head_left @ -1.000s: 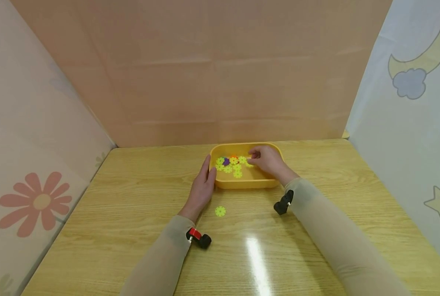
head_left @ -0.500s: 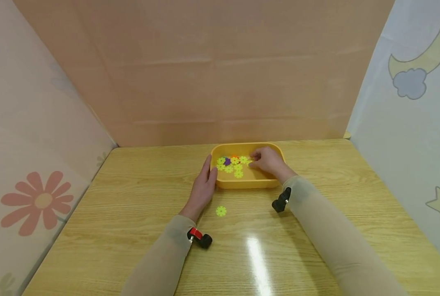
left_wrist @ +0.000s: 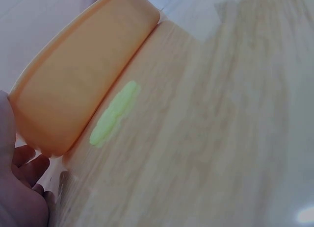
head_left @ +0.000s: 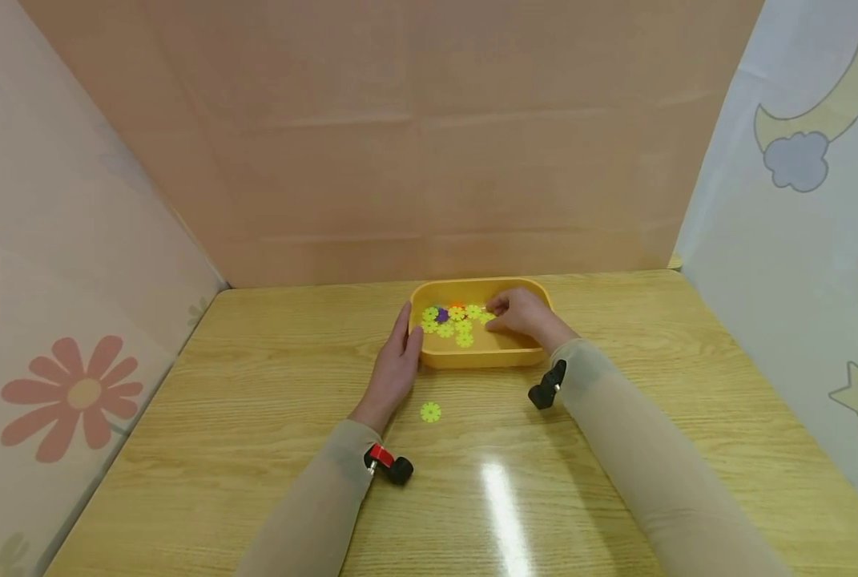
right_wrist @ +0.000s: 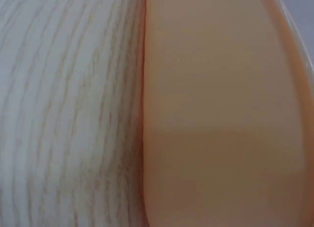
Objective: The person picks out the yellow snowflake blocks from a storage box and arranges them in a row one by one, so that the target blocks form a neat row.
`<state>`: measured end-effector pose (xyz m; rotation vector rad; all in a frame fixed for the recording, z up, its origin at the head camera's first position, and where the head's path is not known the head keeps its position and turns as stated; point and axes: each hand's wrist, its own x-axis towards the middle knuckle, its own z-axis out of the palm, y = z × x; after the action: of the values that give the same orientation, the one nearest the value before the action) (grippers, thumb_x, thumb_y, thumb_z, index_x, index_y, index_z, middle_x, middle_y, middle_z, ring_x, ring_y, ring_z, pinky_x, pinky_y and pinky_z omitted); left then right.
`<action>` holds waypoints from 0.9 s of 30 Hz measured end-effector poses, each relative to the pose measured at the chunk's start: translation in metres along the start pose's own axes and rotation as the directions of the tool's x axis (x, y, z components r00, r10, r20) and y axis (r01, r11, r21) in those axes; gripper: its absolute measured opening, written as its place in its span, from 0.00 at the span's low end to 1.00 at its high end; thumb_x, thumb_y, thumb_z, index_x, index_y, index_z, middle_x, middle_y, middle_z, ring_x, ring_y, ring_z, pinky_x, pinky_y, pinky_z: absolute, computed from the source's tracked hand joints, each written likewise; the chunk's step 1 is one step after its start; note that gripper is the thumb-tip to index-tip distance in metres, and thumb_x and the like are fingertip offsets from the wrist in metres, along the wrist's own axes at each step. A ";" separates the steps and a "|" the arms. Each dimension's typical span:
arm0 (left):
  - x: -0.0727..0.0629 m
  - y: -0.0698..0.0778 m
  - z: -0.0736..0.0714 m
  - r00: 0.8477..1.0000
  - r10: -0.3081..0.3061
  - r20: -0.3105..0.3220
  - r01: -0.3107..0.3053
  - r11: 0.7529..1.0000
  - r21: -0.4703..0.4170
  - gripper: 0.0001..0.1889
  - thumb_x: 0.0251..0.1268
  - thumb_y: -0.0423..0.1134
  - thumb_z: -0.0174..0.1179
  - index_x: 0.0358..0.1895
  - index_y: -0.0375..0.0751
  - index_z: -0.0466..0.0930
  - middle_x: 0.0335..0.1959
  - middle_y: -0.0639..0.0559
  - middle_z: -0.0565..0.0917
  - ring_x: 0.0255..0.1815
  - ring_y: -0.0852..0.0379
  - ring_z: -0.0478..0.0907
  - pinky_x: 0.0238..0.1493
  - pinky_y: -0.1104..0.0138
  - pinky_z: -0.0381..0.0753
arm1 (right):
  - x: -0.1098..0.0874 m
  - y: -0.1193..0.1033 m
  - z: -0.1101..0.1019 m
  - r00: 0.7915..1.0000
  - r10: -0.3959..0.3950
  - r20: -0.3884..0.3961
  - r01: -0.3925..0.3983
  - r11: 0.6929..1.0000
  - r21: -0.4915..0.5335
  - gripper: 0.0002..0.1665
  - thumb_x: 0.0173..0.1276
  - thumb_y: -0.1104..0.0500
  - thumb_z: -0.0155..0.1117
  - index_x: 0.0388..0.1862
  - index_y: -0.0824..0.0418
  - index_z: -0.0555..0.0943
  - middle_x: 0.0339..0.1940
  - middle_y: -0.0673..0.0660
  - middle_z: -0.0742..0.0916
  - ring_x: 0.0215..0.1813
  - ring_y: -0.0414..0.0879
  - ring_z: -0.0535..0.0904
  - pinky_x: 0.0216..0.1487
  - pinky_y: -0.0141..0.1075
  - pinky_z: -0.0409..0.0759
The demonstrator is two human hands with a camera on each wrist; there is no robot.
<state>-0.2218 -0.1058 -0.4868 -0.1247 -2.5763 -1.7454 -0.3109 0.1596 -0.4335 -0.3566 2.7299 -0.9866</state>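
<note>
A yellow plastic tray [head_left: 482,360] stands near the back of the table and holds several flower-shaped plastic pieces. Most are yellow-green, like the snowflake disc [head_left: 465,340]; a purple piece [head_left: 442,316] and an orange one lie among them. My left hand [head_left: 394,365] holds the tray's left front corner, thumb at the rim and fingers along the outer side. My right hand [head_left: 524,312] reaches inside at the right, fingertips around a yellow-green disc [head_left: 485,318]; whether it pinches it is too small to tell. The right wrist view shows only the tray's outer wall [right_wrist: 225,89] and wood.
One yellow-green disc [head_left: 431,412] lies flat on the wooden table [head_left: 284,377] in front of the tray, beside my left wrist. A brown backdrop [head_left: 414,160] rises behind the tray, and pale printed panels [head_left: 796,264] stand at both sides.
The right hand's fingertips have shifted slightly within the tray, and the disc by them shows more now. My left hand, the tray and the disc on the table stay in place.
</note>
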 end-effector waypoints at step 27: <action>0.000 -0.001 -0.001 1.000 0.015 -0.001 -0.015 1.000 0.008 0.33 0.94 0.56 0.43 0.93 0.68 0.44 0.91 0.60 0.55 0.89 0.56 0.52 0.87 0.54 0.56 | 0.003 0.000 0.000 1.000 -0.012 0.000 0.012 1.000 0.021 0.16 0.73 0.66 0.78 0.55 0.73 0.84 0.50 0.65 0.86 0.53 0.58 0.79 0.63 0.49 0.80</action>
<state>-0.2222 -0.1067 -0.4874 -0.1425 -2.5747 -1.7295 -0.3133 0.1587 -0.4342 -0.3701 2.7182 -1.0175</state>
